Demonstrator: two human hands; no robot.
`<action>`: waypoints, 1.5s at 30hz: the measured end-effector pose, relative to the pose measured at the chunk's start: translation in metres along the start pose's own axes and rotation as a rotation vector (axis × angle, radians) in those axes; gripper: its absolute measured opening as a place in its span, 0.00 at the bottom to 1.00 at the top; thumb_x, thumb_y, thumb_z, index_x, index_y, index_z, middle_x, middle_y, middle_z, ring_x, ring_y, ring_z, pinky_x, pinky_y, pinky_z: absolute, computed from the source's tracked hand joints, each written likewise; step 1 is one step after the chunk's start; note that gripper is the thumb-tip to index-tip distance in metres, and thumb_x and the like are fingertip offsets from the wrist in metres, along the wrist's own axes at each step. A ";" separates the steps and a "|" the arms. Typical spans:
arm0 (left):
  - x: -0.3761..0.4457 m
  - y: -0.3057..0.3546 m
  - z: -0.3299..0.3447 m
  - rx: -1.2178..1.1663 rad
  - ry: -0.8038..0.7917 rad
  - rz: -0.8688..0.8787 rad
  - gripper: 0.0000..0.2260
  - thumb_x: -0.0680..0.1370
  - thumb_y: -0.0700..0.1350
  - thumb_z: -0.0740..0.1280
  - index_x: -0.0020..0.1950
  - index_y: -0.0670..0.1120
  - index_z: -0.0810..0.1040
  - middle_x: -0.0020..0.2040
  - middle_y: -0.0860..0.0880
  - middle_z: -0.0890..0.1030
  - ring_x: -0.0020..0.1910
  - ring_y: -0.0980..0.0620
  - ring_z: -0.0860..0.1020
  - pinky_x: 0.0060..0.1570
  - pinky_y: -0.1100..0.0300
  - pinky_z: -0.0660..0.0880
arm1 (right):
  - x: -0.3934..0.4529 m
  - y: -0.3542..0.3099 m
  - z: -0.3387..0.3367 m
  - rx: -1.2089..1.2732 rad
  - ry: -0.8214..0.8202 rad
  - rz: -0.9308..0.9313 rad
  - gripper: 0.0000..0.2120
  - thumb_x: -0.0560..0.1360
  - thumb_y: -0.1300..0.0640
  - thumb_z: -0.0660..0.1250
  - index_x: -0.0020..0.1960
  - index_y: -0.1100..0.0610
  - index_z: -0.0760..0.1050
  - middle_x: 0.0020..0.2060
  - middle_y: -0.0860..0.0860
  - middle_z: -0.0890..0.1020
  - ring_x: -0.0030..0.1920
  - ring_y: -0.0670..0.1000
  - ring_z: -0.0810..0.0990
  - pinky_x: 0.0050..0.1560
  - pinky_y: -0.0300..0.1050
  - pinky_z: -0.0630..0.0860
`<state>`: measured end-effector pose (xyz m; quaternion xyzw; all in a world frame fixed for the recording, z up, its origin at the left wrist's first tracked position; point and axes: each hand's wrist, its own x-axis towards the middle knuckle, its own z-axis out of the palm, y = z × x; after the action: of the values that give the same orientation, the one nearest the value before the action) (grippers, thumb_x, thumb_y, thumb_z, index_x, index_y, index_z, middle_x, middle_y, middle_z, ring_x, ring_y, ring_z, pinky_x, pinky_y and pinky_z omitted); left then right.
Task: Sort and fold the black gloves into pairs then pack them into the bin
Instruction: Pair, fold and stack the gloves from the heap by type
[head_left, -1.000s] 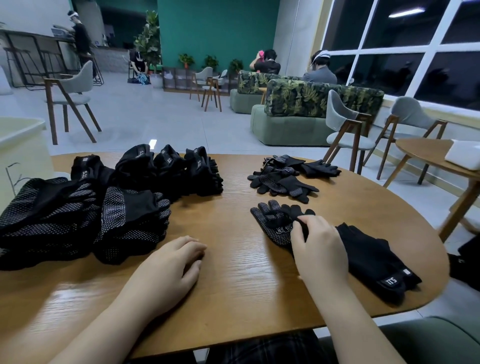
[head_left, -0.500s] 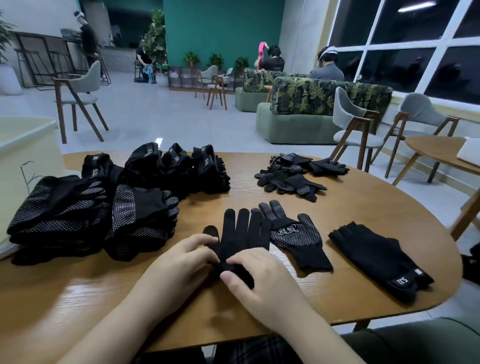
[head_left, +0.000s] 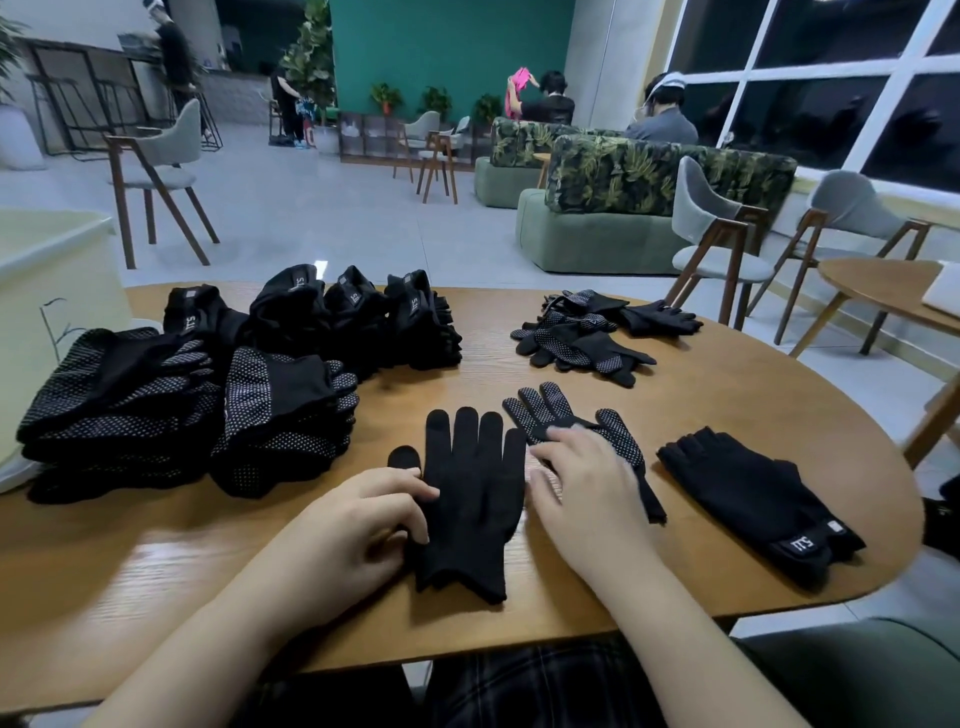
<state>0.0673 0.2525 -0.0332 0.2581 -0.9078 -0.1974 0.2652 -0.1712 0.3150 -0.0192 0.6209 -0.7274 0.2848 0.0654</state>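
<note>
A plain black glove (head_left: 470, 499) lies flat, back up, on the wooden table (head_left: 727, 395) in front of me, fingers pointing away. My left hand (head_left: 358, 525) rests on its left edge with bent fingertips. Just right of it lies a dotted-palm glove (head_left: 621, 441); my right hand (head_left: 576, 483) lies on it with fingers spread, slightly blurred. A folded black glove pair with a label (head_left: 753, 499) sits further right. Several loose gloves (head_left: 587, 338) lie at the far middle. The pale bin (head_left: 57, 280) stands at the left.
Stacks of folded dotted gloves (head_left: 156, 405) and rolled black pairs (head_left: 332, 317) fill the table's left side. Chairs (head_left: 717, 244), a second table (head_left: 883, 291) and sofas stand beyond. People sit and stand in the background.
My right hand drew a plain glove off the dotted one and both hands laid it flat in front of me. Now the right hand has moved right onto the dotted glove.
</note>
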 end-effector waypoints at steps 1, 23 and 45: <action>0.000 -0.001 0.001 -0.001 -0.011 -0.002 0.11 0.71 0.42 0.63 0.44 0.59 0.74 0.60 0.65 0.74 0.68 0.66 0.66 0.64 0.71 0.62 | 0.003 0.004 -0.002 -0.063 -0.065 0.036 0.14 0.78 0.52 0.60 0.62 0.50 0.77 0.66 0.47 0.74 0.71 0.52 0.66 0.70 0.53 0.61; 0.047 0.010 0.007 0.036 -0.125 -0.067 0.25 0.70 0.72 0.54 0.62 0.66 0.72 0.67 0.70 0.65 0.70 0.71 0.57 0.68 0.73 0.50 | 0.082 0.056 -0.007 -0.147 -0.317 0.299 0.21 0.77 0.53 0.60 0.69 0.59 0.68 0.67 0.56 0.69 0.67 0.58 0.67 0.64 0.53 0.68; 0.044 0.021 0.017 0.339 -0.347 -0.138 0.32 0.66 0.73 0.31 0.70 0.73 0.44 0.73 0.68 0.38 0.72 0.64 0.33 0.72 0.58 0.33 | 0.148 0.083 0.015 0.022 0.020 0.241 0.23 0.81 0.58 0.56 0.75 0.58 0.62 0.75 0.53 0.60 0.74 0.56 0.58 0.73 0.51 0.56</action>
<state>0.0174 0.2478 -0.0192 0.3226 -0.9400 -0.1015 0.0443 -0.2777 0.1849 0.0070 0.5268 -0.7929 0.3046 0.0313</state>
